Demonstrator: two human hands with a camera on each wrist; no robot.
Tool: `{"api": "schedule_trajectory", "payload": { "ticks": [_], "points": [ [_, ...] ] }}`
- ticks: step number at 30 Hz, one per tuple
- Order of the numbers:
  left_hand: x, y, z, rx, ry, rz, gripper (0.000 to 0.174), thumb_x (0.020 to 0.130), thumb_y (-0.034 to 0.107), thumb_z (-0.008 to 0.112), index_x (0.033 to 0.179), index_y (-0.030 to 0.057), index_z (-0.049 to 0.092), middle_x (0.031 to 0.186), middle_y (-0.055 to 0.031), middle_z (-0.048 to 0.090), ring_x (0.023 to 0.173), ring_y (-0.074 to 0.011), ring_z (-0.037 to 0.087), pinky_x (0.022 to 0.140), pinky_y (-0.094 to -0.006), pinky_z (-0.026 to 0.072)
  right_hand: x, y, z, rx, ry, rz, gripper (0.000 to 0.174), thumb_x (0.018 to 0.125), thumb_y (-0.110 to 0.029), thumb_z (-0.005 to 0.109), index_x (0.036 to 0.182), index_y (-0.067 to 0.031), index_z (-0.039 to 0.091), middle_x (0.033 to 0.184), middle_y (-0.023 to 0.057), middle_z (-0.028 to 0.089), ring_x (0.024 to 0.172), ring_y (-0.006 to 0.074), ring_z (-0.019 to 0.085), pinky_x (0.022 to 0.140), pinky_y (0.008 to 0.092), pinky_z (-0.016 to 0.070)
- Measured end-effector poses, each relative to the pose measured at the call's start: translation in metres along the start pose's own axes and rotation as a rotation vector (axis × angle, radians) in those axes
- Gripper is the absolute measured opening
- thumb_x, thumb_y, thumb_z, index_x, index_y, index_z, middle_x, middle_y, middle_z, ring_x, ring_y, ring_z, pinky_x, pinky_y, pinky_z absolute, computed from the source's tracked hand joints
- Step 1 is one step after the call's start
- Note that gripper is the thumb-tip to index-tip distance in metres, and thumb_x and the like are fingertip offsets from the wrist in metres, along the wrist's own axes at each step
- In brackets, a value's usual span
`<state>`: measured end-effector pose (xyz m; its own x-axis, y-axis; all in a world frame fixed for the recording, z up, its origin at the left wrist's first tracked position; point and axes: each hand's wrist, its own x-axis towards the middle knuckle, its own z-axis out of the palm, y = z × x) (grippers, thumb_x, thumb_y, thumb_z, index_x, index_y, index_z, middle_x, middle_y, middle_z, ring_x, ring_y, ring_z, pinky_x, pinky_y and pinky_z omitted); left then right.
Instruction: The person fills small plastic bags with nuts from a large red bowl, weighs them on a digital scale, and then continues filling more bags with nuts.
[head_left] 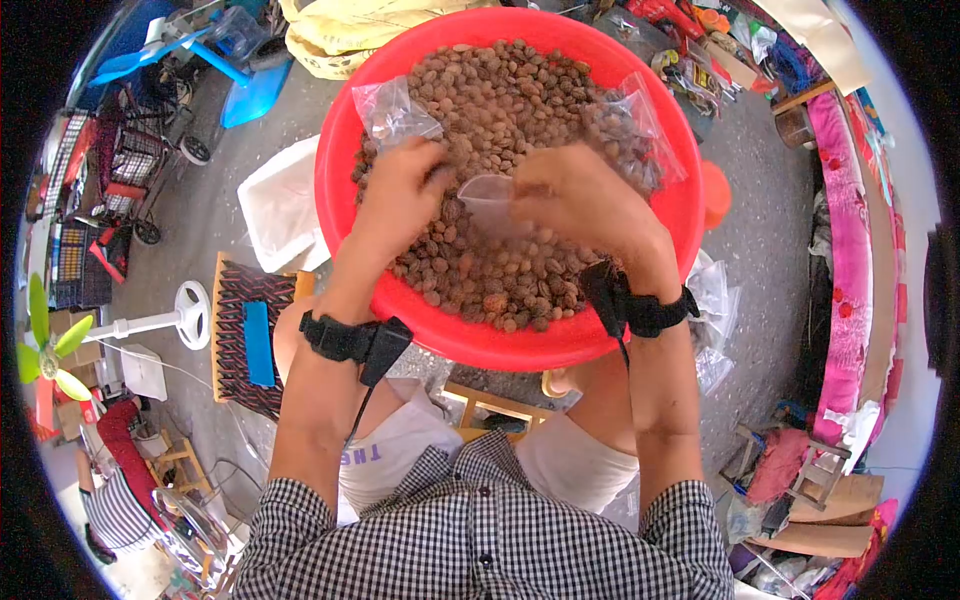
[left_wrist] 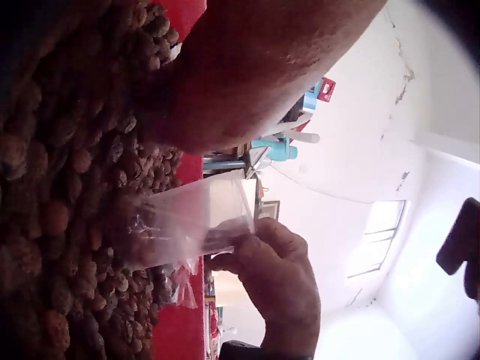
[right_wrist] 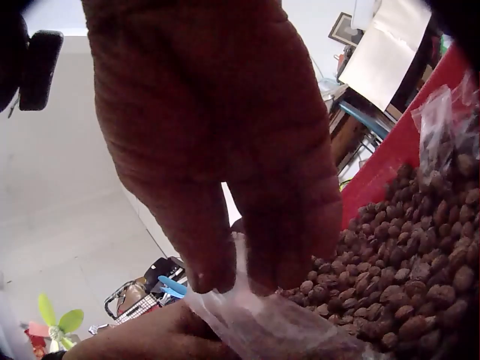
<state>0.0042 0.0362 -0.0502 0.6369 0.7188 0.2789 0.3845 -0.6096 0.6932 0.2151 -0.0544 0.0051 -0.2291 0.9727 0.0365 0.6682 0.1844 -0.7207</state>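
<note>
A clear plastic bag (left_wrist: 191, 217) hangs over a heap of brown, wrinkled nut-like pits (head_left: 490, 95) in a big red basin (head_left: 430, 320). My right hand (head_left: 575, 195) pinches the bag's rim between thumb and fingers, seen from close by in the right wrist view. The bag's mouth faces my left hand (head_left: 400, 200), which is bent down low over the pits on the left side. Its fingertips are mostly hidden, and I cannot tell whether they hold any pits. Dark pits or shadow show through the bag's lower part in the left wrist view.
Two more clear bags lie on the heap: a left bag (head_left: 395, 108) and a right bag (head_left: 635, 125) with pits inside. Beside the basin are a white tub (head_left: 280, 200), a woven stool (head_left: 245, 335) and a yellow sack (head_left: 335, 40). The basin stands before the person's knees.
</note>
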Motion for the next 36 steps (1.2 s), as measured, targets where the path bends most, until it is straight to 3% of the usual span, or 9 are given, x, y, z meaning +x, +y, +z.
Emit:
{"api": "schedule_trajectory", "payload": {
  "ticks": [3,6,12,24,27,30,31,34,36],
  "points": [
    [0.000,0.027,-0.023,-0.587,0.037,-0.243,0.017,0.086,0.006,0.061,0.101,0.0003,0.067,0.093,-0.0017,0.067,0.089,-0.0110,0.061,0.081,-0.0270,0.0486,0.002,-0.001,-0.002,-0.022,-0.011,-0.027,0.018,0.072,-0.019,0.065,0.078,-0.0016,0.066,0.075,0.0210,0.062,0.073,0.0387,0.061,0.067,0.0457,0.0485],
    [-0.002,0.040,-0.018,-0.899,0.120,-0.314,0.013,0.087,0.008,0.064,0.097,0.0004,0.067,0.075,0.0014,0.062,0.066,-0.0061,0.054,0.059,-0.0230,0.0446,0.003,0.001,0.000,-0.024,-0.016,-0.030,0.018,0.072,-0.019,0.066,0.078,-0.0019,0.067,0.074,0.0206,0.062,0.073,0.0385,0.061,0.067,0.0453,0.0487],
    [0.000,0.051,0.003,-0.799,0.104,-0.144,0.013,0.089,0.009,0.062,0.098,0.0031,0.067,0.079,0.0027,0.062,0.064,-0.0020,0.051,0.053,-0.0176,0.0382,0.003,-0.002,0.001,-0.073,0.010,-0.109,0.018,0.072,-0.018,0.066,0.078,-0.0017,0.066,0.074,0.0204,0.062,0.074,0.0389,0.061,0.067,0.0453,0.0488],
    [-0.002,0.046,0.004,-0.696,0.029,-0.274,0.019,0.093,0.006,0.053,0.109,0.0042,0.062,0.085,0.0009,0.065,0.070,-0.0025,0.056,0.058,-0.0179,0.0444,0.001,-0.001,-0.001,-0.040,0.012,-0.035,0.020,0.071,-0.019,0.067,0.080,-0.0020,0.068,0.076,0.0213,0.062,0.074,0.0388,0.061,0.067,0.0452,0.0485],
    [-0.001,0.049,-0.009,-0.732,0.099,-0.327,0.018,0.092,0.006,0.053,0.106,0.0019,0.063,0.084,0.0002,0.065,0.072,-0.0062,0.058,0.065,-0.0228,0.0479,0.002,0.004,0.000,-0.030,0.001,-0.041,0.021,0.070,-0.020,0.067,0.081,-0.0019,0.068,0.075,0.0215,0.062,0.073,0.0389,0.061,0.066,0.0448,0.0483],
    [0.000,0.023,-0.024,-0.432,0.156,-0.186,0.017,0.090,0.005,0.056,0.103,-0.0011,0.064,0.088,-0.0050,0.067,0.071,-0.0124,0.060,0.068,-0.0283,0.0495,0.001,-0.003,-0.005,-0.012,-0.029,0.029,0.021,0.070,-0.019,0.068,0.082,-0.0018,0.068,0.076,0.0214,0.062,0.073,0.0389,0.061,0.066,0.0445,0.0483],
    [0.000,0.010,-0.030,-0.185,0.084,-0.156,0.020,0.084,0.004,0.061,0.104,-0.0008,0.064,0.088,-0.0058,0.065,0.084,-0.0202,0.064,0.075,-0.0320,0.0503,0.000,-0.003,-0.005,-0.015,-0.013,0.003,0.021,0.070,-0.019,0.068,0.082,-0.0017,0.068,0.075,0.0213,0.062,0.072,0.0388,0.061,0.066,0.0445,0.0482],
    [-0.007,-0.006,-0.025,0.389,-0.102,-0.025,0.029,0.075,0.001,0.064,0.104,0.0006,0.065,0.089,-0.0138,0.065,0.090,-0.0340,0.063,0.080,-0.0395,0.0495,-0.001,0.002,-0.005,-0.031,0.028,-0.083,0.020,0.070,-0.019,0.067,0.081,-0.0014,0.067,0.074,0.0212,0.062,0.072,0.0388,0.061,0.065,0.0442,0.0480],
    [-0.009,-0.007,-0.019,0.362,-0.224,-0.088,0.040,0.070,0.002,0.065,0.110,0.0051,0.064,0.103,-0.0194,0.059,0.100,-0.0411,0.057,0.086,-0.0448,0.0467,0.001,0.007,-0.003,-0.044,0.052,-0.143,0.019,0.071,-0.018,0.067,0.080,-0.0014,0.067,0.074,0.0211,0.062,0.072,0.0388,0.061,0.065,0.0440,0.0480]
  ]
}}
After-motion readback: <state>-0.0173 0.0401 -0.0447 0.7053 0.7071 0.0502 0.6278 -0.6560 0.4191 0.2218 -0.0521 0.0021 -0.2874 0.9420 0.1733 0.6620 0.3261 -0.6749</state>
